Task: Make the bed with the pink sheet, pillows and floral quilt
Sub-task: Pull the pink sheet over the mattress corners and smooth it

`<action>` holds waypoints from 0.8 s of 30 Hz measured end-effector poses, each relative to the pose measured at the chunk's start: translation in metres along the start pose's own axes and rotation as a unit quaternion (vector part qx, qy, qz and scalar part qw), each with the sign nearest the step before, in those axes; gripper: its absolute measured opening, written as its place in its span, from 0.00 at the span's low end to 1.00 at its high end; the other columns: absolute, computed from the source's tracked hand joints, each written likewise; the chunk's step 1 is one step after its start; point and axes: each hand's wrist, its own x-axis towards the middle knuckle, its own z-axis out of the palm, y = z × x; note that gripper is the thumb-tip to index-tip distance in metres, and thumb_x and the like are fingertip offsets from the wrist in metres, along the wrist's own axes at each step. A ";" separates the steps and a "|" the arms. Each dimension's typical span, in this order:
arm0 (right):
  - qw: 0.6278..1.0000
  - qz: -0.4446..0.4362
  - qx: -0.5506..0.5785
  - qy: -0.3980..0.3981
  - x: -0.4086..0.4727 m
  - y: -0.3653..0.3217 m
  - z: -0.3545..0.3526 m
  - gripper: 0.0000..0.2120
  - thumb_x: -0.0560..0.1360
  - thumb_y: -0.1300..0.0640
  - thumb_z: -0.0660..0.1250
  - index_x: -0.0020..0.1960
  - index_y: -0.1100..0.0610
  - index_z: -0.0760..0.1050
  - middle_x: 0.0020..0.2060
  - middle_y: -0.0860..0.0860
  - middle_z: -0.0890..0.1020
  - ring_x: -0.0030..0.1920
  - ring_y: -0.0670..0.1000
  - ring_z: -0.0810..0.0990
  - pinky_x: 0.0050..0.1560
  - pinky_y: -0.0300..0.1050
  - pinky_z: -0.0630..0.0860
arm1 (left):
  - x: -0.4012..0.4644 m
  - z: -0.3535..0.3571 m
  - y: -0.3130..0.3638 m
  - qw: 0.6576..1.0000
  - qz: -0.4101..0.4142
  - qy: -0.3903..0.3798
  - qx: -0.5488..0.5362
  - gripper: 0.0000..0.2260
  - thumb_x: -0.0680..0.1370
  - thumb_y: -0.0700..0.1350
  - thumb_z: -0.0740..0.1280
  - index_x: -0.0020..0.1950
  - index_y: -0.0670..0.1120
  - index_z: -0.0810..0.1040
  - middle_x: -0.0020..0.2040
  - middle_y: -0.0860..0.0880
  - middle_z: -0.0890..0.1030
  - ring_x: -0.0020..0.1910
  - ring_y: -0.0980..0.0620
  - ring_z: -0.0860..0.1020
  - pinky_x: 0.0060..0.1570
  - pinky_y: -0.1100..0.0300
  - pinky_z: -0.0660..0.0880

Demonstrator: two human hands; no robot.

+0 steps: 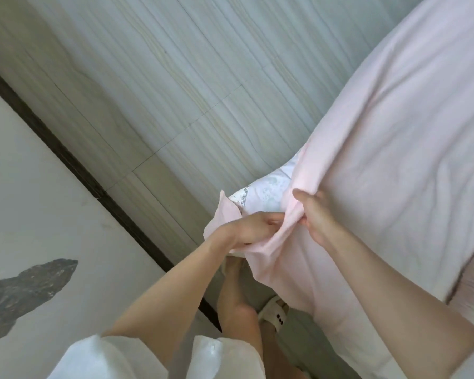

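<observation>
At the mattress [260,192] corner, both hands, left [253,228] and right [316,214], are pinching bunched sheet [394,160]; it looks light, limp, best gripped along its hem.

Pale pink sheet [381,149]; white mattress [266,192], faint grey-green print; grey-streaked floor [148,77]

Pink sheet [381,149] cut off right; mattress corner [260,192] mostly covered; left hand [253,228] fingertips buried in folds.
</observation>
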 end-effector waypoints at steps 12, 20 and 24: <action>0.997 0.008 0.072 0.020 -0.011 -0.001 0.001 0.18 0.81 0.61 0.51 0.71 0.63 0.62 0.64 0.58 0.73 0.63 0.56 0.74 0.66 0.57 0.70 | -0.012 -0.021 0.001 0.992 -0.014 0.114 -0.044 0.09 0.77 0.48 0.65 0.49 0.47 0.83 0.41 0.56 0.79 0.41 0.60 0.75 0.47 0.69 0.70; 0.993 -0.003 0.066 -0.102 -0.017 -0.007 0.014 0.16 0.82 0.61 0.48 0.67 0.59 0.65 0.54 0.61 0.82 0.54 0.59 0.82 0.58 0.53 0.77 | -0.012 -0.024 0.007 0.979 0.005 0.139 -0.149 0.15 0.76 0.45 0.68 0.62 0.47 0.73 0.46 0.53 0.80 0.41 0.60 0.77 0.38 0.74 0.74; 0.989 -0.004 0.068 -0.128 -0.019 -0.006 0.010 0.14 0.82 0.62 0.48 0.65 0.58 0.65 0.47 0.62 0.84 0.48 0.62 0.84 0.47 0.50 0.80 | -0.007 -0.016 0.005 0.982 -0.003 0.095 -0.165 0.22 0.75 0.46 0.69 0.67 0.49 0.67 0.54 0.51 0.80 0.49 0.55 0.77 0.48 0.65 0.72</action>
